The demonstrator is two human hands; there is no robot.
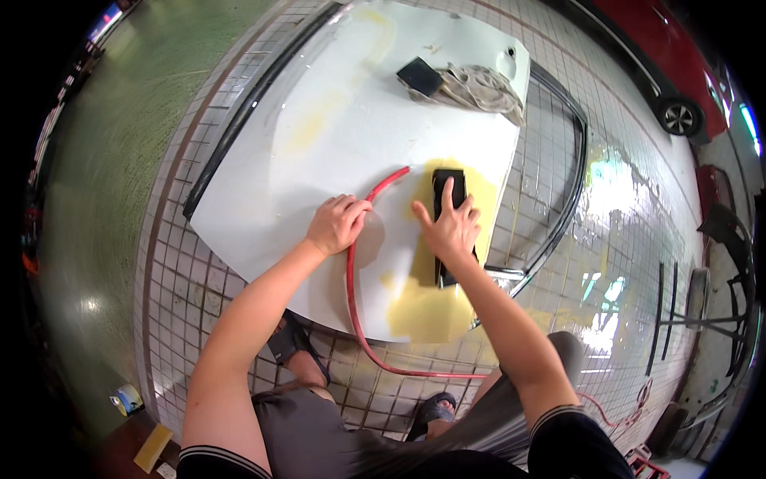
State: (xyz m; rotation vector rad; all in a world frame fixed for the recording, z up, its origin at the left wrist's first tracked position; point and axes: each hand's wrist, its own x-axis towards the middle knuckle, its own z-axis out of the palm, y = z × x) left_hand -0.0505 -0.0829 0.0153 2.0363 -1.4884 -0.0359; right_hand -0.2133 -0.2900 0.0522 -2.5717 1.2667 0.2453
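Observation:
A white car door (pixel 239 191) lies flat in front of me, with yellow patches and yellow smears on its surface. My left hand (pixel 339 223) is closed around a red hose (pixel 351 279), whose free end rests over the middle of the panel. On the yellow area at the right side lies a long black sanding block (pixel 448 176). My right hand (pixel 452 227) grips it from above: the index finger stretches along its top, the thumb stands off to the left, and the palm hides its middle.
Farther up the door sit a small dark square pad (pixel 420 77) and a crumpled grey cloth (pixel 483 88). The black-edged window frame (pixel 581 152) juts out to the right over wet tiles (pixel 606 231). A red car (pixel 670 48) stands at the far right. Below, the hose crosses near my sandaled feet.

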